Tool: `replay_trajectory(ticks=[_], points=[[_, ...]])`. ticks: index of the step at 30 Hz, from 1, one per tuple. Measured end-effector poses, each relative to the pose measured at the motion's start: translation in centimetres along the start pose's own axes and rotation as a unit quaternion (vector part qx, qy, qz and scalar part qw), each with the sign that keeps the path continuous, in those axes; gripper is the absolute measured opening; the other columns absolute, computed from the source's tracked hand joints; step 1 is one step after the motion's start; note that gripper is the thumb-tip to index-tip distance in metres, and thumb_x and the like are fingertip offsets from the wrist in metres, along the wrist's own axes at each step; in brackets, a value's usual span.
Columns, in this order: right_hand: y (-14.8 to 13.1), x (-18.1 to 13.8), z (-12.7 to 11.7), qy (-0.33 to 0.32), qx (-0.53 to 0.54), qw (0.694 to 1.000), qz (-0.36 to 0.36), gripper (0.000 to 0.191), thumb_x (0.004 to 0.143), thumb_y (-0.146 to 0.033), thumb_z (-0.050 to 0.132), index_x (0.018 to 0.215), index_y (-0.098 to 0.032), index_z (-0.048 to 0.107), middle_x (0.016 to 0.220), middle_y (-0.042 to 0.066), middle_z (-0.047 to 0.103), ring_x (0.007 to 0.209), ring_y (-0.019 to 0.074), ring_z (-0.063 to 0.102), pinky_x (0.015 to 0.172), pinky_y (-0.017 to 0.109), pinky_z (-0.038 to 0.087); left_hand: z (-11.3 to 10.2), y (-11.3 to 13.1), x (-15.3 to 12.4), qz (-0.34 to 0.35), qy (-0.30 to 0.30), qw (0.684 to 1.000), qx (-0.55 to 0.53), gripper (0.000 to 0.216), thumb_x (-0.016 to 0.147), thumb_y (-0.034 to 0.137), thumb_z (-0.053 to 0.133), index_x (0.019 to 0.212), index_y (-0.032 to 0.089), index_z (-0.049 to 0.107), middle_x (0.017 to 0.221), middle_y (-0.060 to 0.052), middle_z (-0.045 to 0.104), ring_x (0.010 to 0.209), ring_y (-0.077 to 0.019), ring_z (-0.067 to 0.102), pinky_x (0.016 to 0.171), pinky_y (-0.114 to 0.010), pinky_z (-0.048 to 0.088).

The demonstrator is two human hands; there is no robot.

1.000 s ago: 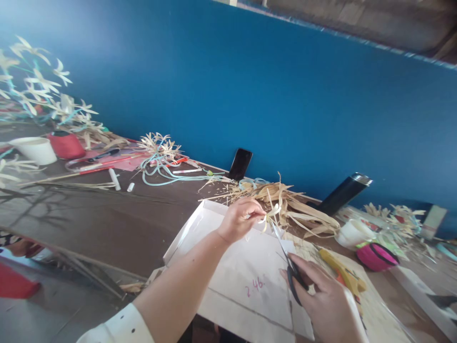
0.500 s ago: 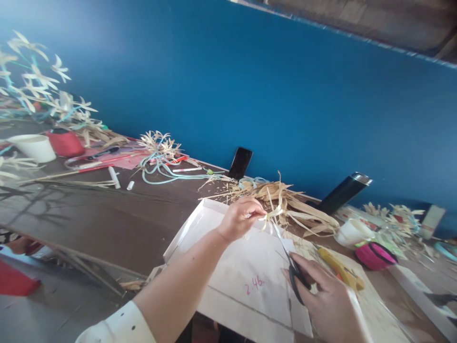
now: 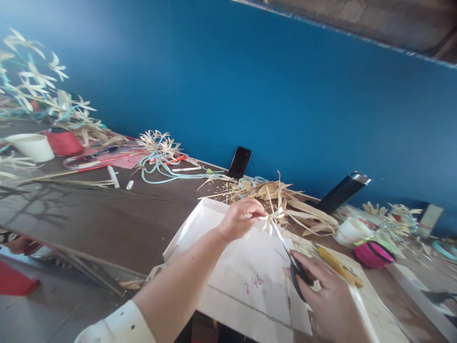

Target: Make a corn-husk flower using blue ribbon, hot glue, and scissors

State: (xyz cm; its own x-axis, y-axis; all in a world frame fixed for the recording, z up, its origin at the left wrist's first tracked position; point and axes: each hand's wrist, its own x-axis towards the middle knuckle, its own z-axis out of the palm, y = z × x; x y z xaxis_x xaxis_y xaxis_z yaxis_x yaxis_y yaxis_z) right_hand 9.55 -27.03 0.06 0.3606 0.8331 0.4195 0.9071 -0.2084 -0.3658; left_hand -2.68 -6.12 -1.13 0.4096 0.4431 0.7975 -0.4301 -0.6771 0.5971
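Between the fingertips of my left hand [image 3: 243,218] is a small pale flower [image 3: 273,216] with narrow petals, like dried husk. My right hand [image 3: 324,286] is wrapped round the black handles of a pair of scissors [image 3: 287,247]. The blades point up and left, and their tips meet the flower near its middle; whether they are parted is too small to tell. Both hands are above a white cardboard box lid [image 3: 232,281] marked "2.46." Just behind the flower lies a heap of dry husk strips [image 3: 307,212].
A phone [image 3: 240,162] leans against the blue wall, and a black flask [image 3: 342,193] lies tilted at the right. Nearby are a white cup [image 3: 352,232], a pink pouch [image 3: 374,254] and a yellow tool [image 3: 339,267]. Bunches of husk flowers [image 3: 159,143] stand at the left.
The scissors and my right hand have shifted very slightly, with the blade tips still at the flower. My left hand keeps its pinch in nearly the same place.
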Motion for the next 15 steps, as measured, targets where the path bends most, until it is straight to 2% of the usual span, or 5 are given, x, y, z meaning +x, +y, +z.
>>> replay_trajectory(ticks=[5,15], points=[[-0.25,0.15,-0.14,0.0,0.0,1.0,0.0,0.03,0.075,-0.042,0.058,0.1,-0.029,0.069,0.088,0.004,0.069,0.067,0.0185,0.062,0.056,0.025,0.049,-0.11,0.48,0.16,-0.019,-0.007,1.0,-0.008,0.005,0.072,0.009,0.061,0.07,0.012,0.064,0.076,-0.007,0.064,0.072,-0.0125,0.06,0.066,-0.024,0.049],[-0.26,0.16,0.17,0.01,-0.011,1.0,-0.016,0.03,0.076,-0.043,0.057,0.1,-0.028,0.069,0.086,0.005,0.069,0.067,0.0186,0.063,0.059,0.026,0.05,-0.13,0.53,0.22,-0.015,-0.008,1.0,-0.004,0.004,0.072,0.011,0.061,0.069,0.012,0.063,0.076,-0.007,0.065,0.072,-0.013,0.06,0.066,-0.024,0.049]])
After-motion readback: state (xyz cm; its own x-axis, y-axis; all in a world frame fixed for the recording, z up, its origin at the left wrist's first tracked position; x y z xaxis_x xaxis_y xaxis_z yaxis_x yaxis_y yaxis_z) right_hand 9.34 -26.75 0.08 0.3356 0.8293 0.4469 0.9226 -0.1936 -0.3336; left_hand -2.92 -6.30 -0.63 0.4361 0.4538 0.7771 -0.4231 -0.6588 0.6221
